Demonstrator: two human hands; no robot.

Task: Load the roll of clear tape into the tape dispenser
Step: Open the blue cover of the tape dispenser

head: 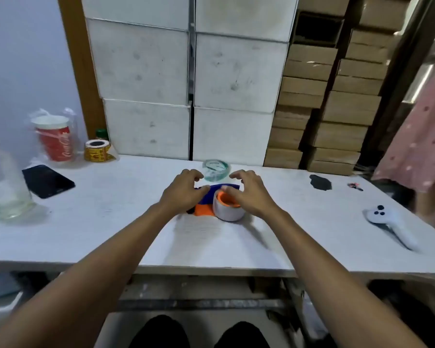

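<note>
A blue and orange tape dispenser (205,209) lies on its side mid-table. A roll of clear tape (230,212) sits around its orange hub (227,199). My left hand (183,193) arches over the dispenser's left part, thumb tip on the blue frame (220,187), the other fingers raised and apart. My right hand (248,193) arches over the roll from the right; its thumb tip rests at the roll's top edge and the fingers are spread. Neither hand closes around anything. A second clear tape roll (216,169) lies flat just behind the hands.
On the left stand a clear bottle (5,187), a black phone (48,180), a red cup (55,139) and a yellow tape roll (97,150). A white controller (392,224) and a dark scrap (320,182) lie on the right. White boxes (189,96) and cardboard boxes (337,121) line the back.
</note>
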